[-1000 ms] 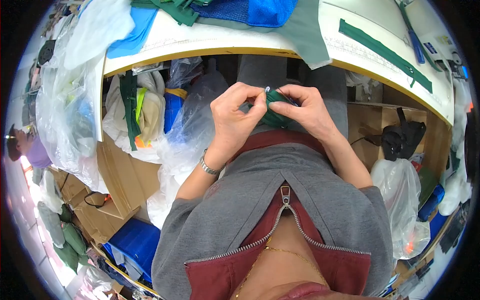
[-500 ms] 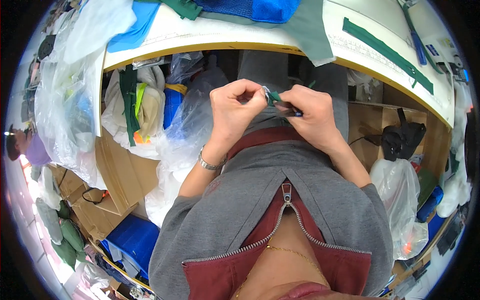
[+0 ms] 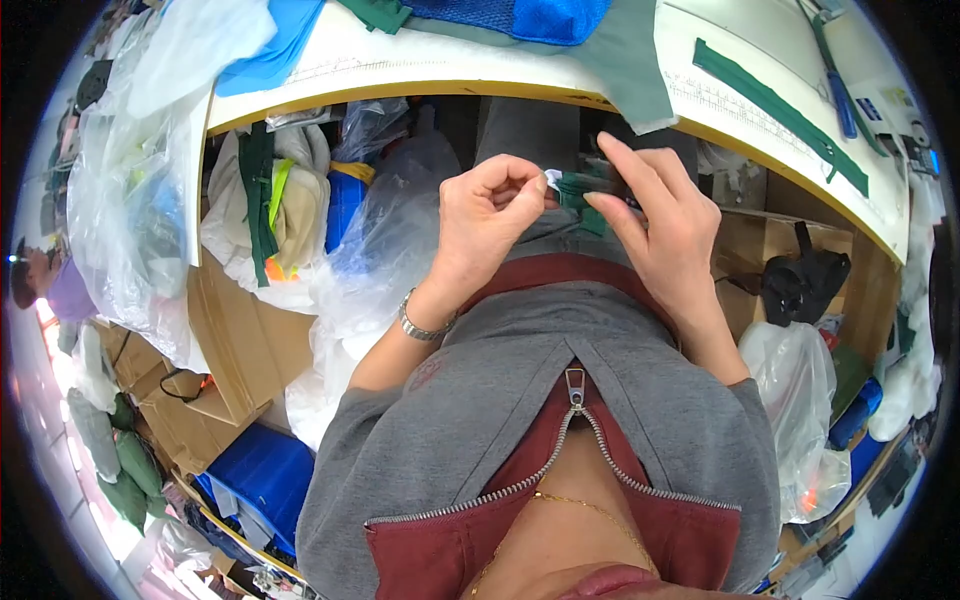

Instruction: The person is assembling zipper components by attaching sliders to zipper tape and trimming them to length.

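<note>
In front of my lap, my left hand [image 3: 490,205] is closed, thumb and forefinger pinching a small white piece at the end of a green fabric strip [image 3: 572,190]. My right hand [image 3: 665,205] is just right of the strip, its thumb and forefinger stretched apart. The right thumb tip is at the strip's edge. A dark, motion-smeared shape [image 3: 606,172] shows between that thumb and forefinger; I cannot make out what it is or whether the hand supports it.
Beyond my hands runs the white worktable [image 3: 450,75] with a yellowish edge. On it lie a long green strip [image 3: 780,115], grey-green fabric [image 3: 630,70] and blue mesh fabric [image 3: 470,12]. Clear plastic bags [image 3: 390,220] are at left, a cardboard box [image 3: 240,340] below them, and a black bundle [image 3: 805,280] at right.
My right hand has opened from a closed grip around a dark tool with a blue end, and moved slightly right. My left hand has shifted a little right, still pinching the white and green piece.
</note>
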### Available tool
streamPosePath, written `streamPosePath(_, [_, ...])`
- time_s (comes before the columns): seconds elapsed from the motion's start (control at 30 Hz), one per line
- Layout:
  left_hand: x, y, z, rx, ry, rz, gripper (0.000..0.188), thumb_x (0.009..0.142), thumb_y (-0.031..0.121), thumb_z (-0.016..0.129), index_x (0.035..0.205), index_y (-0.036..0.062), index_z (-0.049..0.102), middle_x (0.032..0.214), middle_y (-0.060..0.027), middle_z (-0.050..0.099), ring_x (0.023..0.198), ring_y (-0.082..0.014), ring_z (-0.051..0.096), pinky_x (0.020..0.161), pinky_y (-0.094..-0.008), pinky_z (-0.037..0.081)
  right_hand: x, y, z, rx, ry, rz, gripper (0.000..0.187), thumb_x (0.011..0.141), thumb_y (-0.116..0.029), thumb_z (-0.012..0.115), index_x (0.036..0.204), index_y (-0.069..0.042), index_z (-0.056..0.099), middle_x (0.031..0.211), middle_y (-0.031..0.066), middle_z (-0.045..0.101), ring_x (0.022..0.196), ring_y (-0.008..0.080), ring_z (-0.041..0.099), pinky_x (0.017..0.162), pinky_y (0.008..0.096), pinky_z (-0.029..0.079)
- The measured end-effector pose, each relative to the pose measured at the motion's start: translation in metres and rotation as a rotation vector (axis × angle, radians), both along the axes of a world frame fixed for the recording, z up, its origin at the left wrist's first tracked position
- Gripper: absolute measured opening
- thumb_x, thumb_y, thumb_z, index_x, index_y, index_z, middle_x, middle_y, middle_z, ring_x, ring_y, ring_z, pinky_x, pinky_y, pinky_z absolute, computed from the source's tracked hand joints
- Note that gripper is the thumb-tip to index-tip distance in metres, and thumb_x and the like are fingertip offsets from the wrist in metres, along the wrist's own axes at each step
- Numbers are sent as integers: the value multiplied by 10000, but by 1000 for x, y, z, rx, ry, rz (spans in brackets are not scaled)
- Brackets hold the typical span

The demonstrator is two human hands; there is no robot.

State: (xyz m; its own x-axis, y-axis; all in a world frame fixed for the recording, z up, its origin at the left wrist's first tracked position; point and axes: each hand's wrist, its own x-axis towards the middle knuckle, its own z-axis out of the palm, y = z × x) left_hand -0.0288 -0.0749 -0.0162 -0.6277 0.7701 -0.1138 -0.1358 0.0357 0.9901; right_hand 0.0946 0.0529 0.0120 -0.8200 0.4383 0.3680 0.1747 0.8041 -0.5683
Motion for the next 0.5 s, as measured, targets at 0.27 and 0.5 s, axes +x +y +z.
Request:
streamPosePath(0.27, [5, 0, 2, -123, 322, 31, 66, 767, 29, 593, 782, -34, 586, 661, -63, 617, 630, -77, 609, 574, -207, 481, 3, -7, 2, 265, -70, 10, 277, 672, -196, 686, 916, -83, 619, 686, 17, 543, 582, 165, 524, 493, 275, 401])
streamPosePath(0.5, [5, 0, 6, -124, 586, -1, 59, 763, 20, 590, 791, -31, 600, 664, -62, 628, 623, -90, 612, 584, -210, 486, 1, -5, -1, 294, -84, 40, 221, 674, -184, 679, 864, -91, 614, 657, 6, 523, 581, 153, 520, 495, 269, 401])
